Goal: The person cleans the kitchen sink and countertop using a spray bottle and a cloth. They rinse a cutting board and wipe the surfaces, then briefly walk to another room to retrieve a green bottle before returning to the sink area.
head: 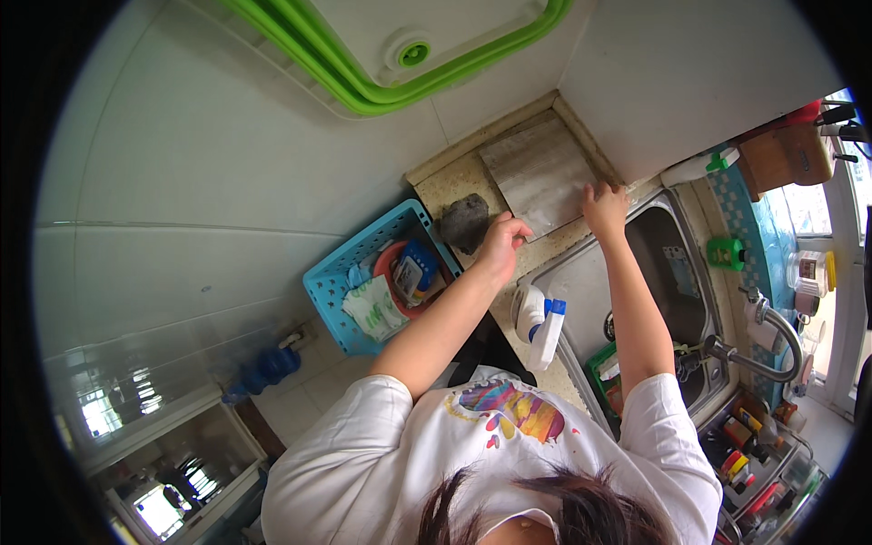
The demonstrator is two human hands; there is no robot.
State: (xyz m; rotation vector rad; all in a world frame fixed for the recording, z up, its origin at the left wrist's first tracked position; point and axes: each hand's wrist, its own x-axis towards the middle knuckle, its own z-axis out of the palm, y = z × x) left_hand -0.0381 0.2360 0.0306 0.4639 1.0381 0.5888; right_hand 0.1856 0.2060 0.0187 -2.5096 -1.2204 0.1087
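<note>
A flat grey-brown panel with a wood-like grain lies on the speckled counter in the corner. At its near left corner is my left hand, fingers curled; whether they grip the edge cannot be seen. My right hand touches the panel's right edge, fingers bent and pointing down, their grip unclear. A crumpled dark grey cloth rests left of the panel, just beyond my left hand. Between my forearms, a white spray bottle with a blue-trimmed trigger head stands near the sink's rim.
A stainless steel sink with a curved faucet is on the right. A blue plastic basket holding bags and packets sits left of the counter. Overhead hangs a green-rimmed folding basin. A knife block stands by the window.
</note>
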